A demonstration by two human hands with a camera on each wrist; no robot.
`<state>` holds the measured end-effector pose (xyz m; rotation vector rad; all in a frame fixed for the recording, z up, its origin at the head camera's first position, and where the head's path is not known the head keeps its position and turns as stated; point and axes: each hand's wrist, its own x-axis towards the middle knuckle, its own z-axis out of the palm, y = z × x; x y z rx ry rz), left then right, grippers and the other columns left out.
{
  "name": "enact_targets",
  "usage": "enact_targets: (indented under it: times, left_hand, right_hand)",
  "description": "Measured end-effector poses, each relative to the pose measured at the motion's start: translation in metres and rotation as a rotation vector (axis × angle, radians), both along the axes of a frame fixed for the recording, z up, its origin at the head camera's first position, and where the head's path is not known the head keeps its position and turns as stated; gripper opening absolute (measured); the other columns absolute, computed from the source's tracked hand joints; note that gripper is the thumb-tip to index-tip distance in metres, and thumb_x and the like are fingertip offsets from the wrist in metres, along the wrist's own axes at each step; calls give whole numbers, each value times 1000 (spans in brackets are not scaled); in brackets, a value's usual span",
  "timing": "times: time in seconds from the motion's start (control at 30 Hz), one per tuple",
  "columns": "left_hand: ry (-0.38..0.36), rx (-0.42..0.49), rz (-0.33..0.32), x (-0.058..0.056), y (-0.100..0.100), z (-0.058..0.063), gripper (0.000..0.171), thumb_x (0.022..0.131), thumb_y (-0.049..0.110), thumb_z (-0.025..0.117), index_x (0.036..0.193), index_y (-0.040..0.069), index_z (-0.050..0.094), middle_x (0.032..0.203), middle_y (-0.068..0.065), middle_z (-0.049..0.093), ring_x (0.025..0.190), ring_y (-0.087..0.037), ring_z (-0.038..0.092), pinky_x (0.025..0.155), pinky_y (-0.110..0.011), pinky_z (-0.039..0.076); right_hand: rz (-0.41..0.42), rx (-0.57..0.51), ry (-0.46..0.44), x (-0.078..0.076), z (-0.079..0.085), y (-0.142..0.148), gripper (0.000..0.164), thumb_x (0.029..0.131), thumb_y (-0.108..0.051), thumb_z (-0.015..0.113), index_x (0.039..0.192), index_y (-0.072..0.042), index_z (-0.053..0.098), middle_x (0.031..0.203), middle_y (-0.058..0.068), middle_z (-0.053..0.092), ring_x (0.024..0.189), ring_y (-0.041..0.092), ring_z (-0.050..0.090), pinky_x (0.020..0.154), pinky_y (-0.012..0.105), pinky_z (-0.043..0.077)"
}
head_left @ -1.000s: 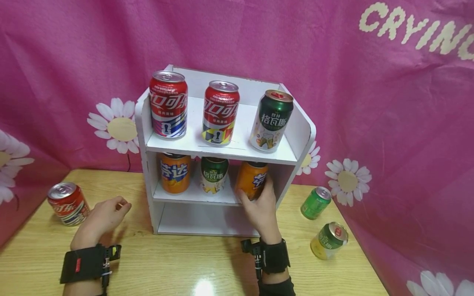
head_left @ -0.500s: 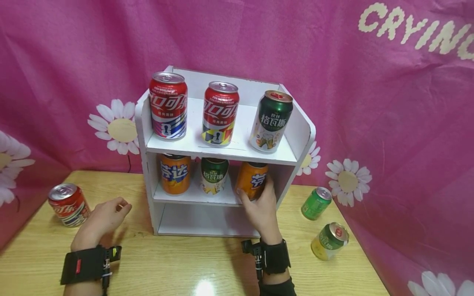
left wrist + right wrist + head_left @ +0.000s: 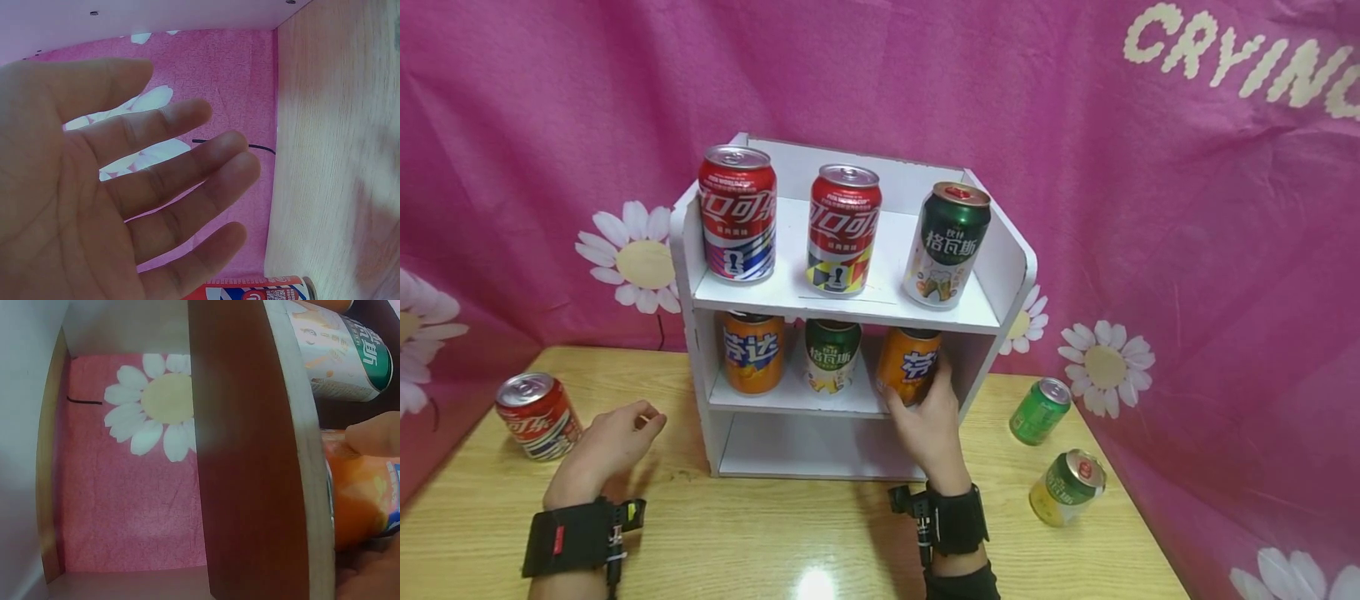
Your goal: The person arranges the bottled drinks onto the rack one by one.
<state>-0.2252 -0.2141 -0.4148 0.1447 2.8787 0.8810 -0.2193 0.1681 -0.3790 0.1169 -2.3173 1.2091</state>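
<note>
On the right of the white shelf unit's (image 3: 850,313) middle level stands an orange Fanta can (image 3: 901,363). My right hand (image 3: 931,429) grips it, thumb on its left side and fingers round its right. The right wrist view shows the thumb against the orange can (image 3: 359,487), which stands on the board. Over the table, left of the shelf, my left hand (image 3: 613,443) hangs with loosely bent fingers and holds nothing; its palm (image 3: 81,206) faces the left wrist camera. Nearest to it is a red Coca-Cola can (image 3: 538,415) on the table, partly seen at the bottom of the left wrist view.
Two red cola cans (image 3: 844,229) and a green-and-white can (image 3: 947,246) stand on top. Another orange can (image 3: 752,354) and a green-and-white can (image 3: 831,357) share the middle level. A green can (image 3: 1040,411) and a green-yellow can (image 3: 1066,489) stand on the table at right.
</note>
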Motion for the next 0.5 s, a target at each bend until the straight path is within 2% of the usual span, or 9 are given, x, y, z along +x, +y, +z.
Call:
enact_targets:
  times: [0.23, 0.5]
  left_hand:
    - [-3, -9, 1, 0, 1, -1, 42, 99, 31, 43, 115, -6, 54, 107, -30, 59, 99, -46, 55, 75, -54, 46]
    - [-3, -5, -2, -1, 0, -3, 43, 100, 33, 42, 117, -5, 54, 110, -30, 58, 100, -45, 55, 75, -53, 46]
  right_hand:
    - [-12, 9, -7, 0, -1, 0, 90, 78, -25, 77, 145, -1, 22, 129, 20, 45, 117, 31, 47, 103, 47, 34]
    - [-11, -7, -14, 0, 0, 1, 89, 77, -27, 78, 144, -2, 24, 127, 19, 48, 113, 30, 50, 100, 47, 37]
